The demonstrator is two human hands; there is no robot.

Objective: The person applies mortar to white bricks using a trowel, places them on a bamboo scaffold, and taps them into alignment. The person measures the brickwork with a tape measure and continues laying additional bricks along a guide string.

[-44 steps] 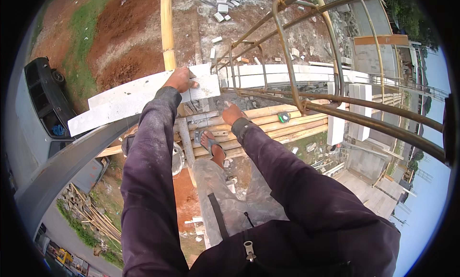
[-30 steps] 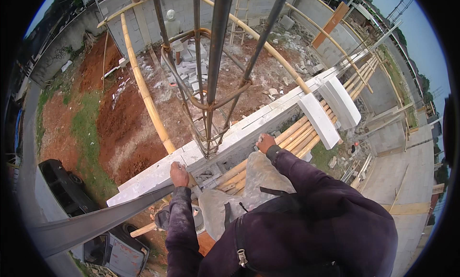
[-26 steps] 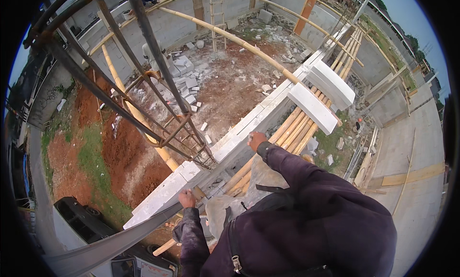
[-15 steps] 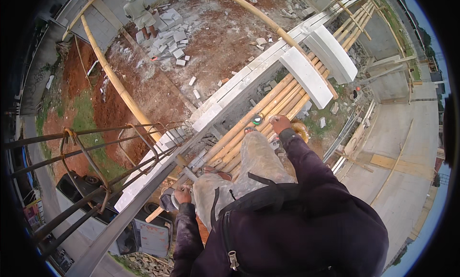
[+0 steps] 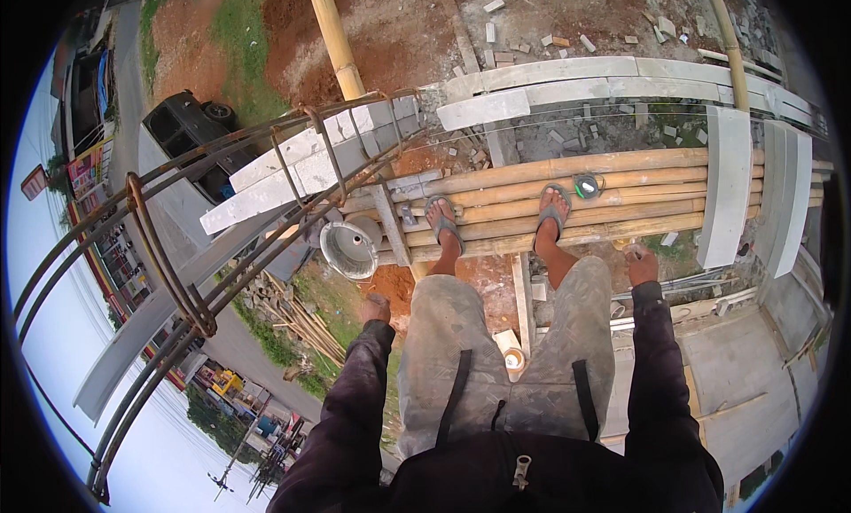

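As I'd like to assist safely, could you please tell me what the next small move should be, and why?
Perhaps the right hand should shift the black-and-green tool away from the right foot: it lies on the bamboo poles close beside that foot, where a step might knock it.

Rebar cage (image 5: 329,158), bucket (image 5: 338,250) blocking left, gap between feet (image 5: 552,208)

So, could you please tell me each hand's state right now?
Left hand: loosely curled, nothing visibly held; whether closed can't be told.
Right hand: curled inward, nothing visibly held; whether fully closed can't be told.
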